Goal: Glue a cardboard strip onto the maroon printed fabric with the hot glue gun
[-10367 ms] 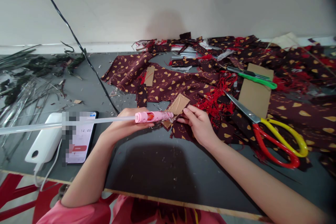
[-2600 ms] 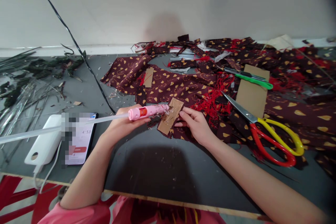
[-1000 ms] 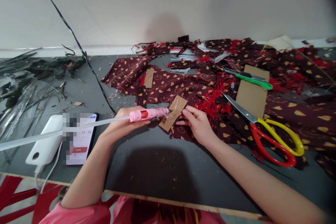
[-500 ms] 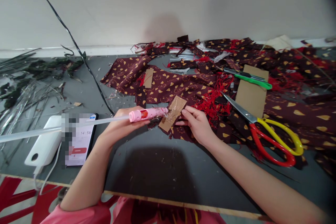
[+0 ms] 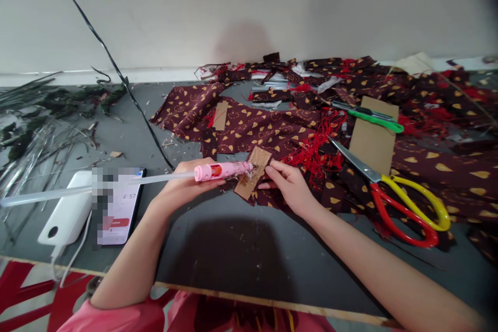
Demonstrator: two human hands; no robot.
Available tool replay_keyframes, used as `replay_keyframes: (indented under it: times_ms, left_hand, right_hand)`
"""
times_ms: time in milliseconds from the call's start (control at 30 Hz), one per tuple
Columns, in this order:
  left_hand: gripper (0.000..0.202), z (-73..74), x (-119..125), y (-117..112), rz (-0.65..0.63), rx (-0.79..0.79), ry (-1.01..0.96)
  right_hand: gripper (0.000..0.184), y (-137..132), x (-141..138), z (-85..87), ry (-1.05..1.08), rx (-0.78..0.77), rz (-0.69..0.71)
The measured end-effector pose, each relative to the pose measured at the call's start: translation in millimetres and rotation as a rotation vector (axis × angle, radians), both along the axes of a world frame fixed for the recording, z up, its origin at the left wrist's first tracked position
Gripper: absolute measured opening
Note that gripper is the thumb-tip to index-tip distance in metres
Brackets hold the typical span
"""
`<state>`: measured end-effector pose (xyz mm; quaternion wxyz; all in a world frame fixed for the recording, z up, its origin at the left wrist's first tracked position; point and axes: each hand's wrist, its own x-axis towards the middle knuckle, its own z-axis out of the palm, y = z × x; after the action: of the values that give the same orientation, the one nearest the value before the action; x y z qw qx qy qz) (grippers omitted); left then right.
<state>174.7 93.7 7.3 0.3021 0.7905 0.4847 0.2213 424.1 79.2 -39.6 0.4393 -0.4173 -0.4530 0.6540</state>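
Observation:
My left hand is wrapped round a pink hot glue gun, and a long translucent glue stick sticks out of its back end toward the left. The gun's nozzle meets a small brown cardboard piece that has shiny glue on its face. On the right, my right hand pinches the edge of that cardboard between thumb and fingers. Beneath and behind it spreads dark maroon fabric with a gold leaf print. Red threads lie tangled just beyond my right hand.
Scissors with red and yellow handles lie to the right, beside a larger cardboard piece bearing a green cutter. A phone and white power bank rest at left. A black cord hangs down behind my left hand.
The glue gun has shifted slightly right, its nozzle moving along the cardboard piece. The cardboard has turned a little more upright and moved slightly left; my right hand still pinches it.

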Motion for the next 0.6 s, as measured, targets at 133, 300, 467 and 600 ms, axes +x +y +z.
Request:
replay_keyframes:
  times_ms: [133,300,467,600]
  left_hand:
    - [0.031,-2.9,-1.1,0.7,0.027,-0.007,-0.013]
    - [0.03,-3.5,0.6,1.5,0.048,0.079,-0.014]
    - [0.026,-3.1,1.5,0.8,0.067,0.056,-0.02]
    - [0.028,-2.5,1.5,0.7,0.126,0.019,0.007]
  right_hand:
    - [0.028,-0.1,-0.5,-0.5,0.0,0.008,0.009]
    - [0.03,0.2,-0.4,-2.8,-0.003,0.018,0.026]
    - [0.03,0.0,-0.3,-1.1,0.0,0.009,0.031]
    - [0.029,-0.1,-0.1,1.9,0.007,-0.004,0.055]
